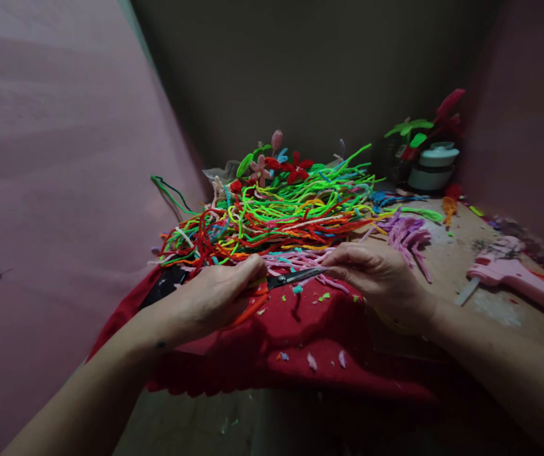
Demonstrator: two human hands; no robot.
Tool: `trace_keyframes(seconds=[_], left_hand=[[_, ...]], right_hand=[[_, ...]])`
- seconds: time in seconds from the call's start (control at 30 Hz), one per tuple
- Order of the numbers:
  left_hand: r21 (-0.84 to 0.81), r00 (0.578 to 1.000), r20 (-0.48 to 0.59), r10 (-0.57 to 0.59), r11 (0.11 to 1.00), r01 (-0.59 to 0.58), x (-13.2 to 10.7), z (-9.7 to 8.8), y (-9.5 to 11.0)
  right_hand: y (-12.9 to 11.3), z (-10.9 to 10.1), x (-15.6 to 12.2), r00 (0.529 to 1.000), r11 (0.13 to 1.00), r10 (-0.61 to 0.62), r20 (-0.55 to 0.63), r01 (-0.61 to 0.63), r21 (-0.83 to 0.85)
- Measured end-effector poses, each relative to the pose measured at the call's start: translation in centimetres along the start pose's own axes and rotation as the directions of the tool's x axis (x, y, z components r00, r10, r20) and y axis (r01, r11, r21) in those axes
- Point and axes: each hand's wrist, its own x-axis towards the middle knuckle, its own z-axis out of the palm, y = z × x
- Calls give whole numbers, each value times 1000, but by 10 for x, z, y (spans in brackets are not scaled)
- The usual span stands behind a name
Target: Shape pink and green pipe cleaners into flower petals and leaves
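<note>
In the middle of the head view, my left hand [227, 288] is closed around scissors [295, 277] with orange loops below the palm and dark blades pointing right. At the blade tips is my right hand [364, 272], its thumb and fingers pinched together. Whatever lies between those fingertips is too small to make out. Just behind the blades lie pink pipe cleaners [290, 258]. Beyond them spreads a large tangled heap of green, red, orange and yellow pipe cleaners [281, 209].
A red cloth [253, 361] with fuzzy scraps covers the table's front. At right lie a pink glue gun [518, 275] and a purple fuzzy bundle [407, 237]. Pipe-cleaner flowers [297, 168] rest on the heap. A lidded jar [433, 168] stands at the back right.
</note>
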Motion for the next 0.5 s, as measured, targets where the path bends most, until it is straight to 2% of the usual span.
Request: trace_keyframes(seconds=[0.13, 0.3, 0.5], left_hand=[[-1, 998, 22, -55, 998, 55, -1, 1, 1], [-28, 998, 44, -39, 999, 41, -2, 2, 0], [94, 1000, -14, 11, 995, -9, -4, 3, 1]], right_hand=[[-1, 0, 1, 999, 999, 30, 26, -31, 26], [-1, 0, 1, 998, 997, 61, 33, -63, 52], [4, -1, 1, 996, 997, 70, 47, -72, 34]])
